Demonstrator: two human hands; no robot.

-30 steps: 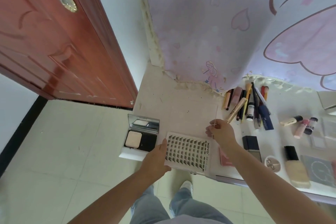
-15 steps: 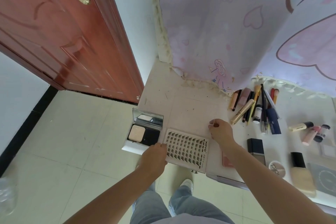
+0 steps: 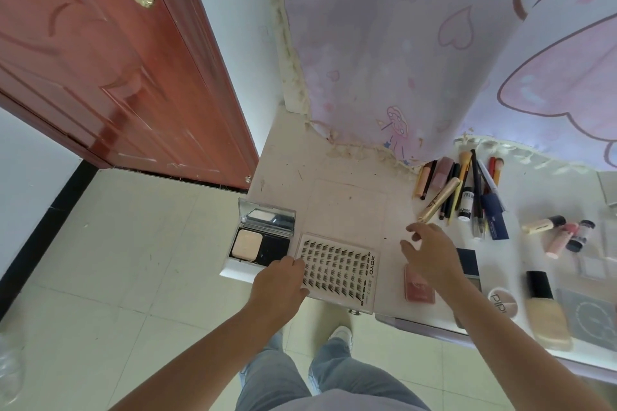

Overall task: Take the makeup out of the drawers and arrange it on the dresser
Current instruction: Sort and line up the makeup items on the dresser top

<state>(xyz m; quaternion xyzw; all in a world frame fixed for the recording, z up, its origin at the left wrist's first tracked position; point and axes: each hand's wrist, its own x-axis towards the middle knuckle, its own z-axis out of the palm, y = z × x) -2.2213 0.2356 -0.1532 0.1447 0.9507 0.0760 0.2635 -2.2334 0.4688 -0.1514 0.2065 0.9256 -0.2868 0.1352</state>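
A clear tray of false lashes (image 3: 337, 269) lies at the front of the white dresser top (image 3: 347, 197), overhanging its edge. My left hand (image 3: 280, 284) grips the tray's left side. Touching the tray on the left is an open black powder compact (image 3: 263, 233) with its mirror lid up. My right hand (image 3: 430, 253) hovers to the right of the tray with fingers spread and holds nothing. Partly hidden under that hand lies a pink compact (image 3: 417, 287). A gold tube (image 3: 439, 200) lies just beyond the fingertips.
Several pens, brushes and tubes (image 3: 467, 190) lie in a row by the pink curtain (image 3: 434, 60). A dark box (image 3: 469, 264), a round compact (image 3: 502, 302), a foundation bottle (image 3: 544, 307) and small tubes (image 3: 564, 237) fill the right. A red door (image 3: 117, 77) stands left.
My right hand's pinched fingers have spread and the hand has drawn back from the gold tube. My left hand has brought the lash tray down beside the powder compact.
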